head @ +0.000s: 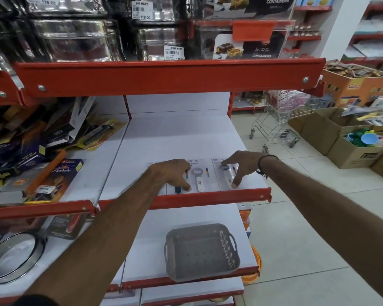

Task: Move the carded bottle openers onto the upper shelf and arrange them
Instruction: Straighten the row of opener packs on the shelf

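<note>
Your left hand (175, 173) lay flat, fingers spread, on the left card (164, 191), right hand (241, 167) spread over the right card (224, 173), grip pinching nothing; the three cards sat at the shelf (175, 140) front lip, so a nudge forward risked tipping one over the lip.

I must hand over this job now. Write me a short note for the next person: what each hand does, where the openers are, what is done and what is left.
Left hand: flat on the left card, fingers spread, gripping nothing.
Right hand: open, fingertips on the right card.
Openers: three cards lie side by side at the front edge of the upper shelf; the middle card is untouched.
Done: the cards are on the shelf; the grey basket below looks empty.
Left: probably only straightening the row and evening the gaps.
</note>
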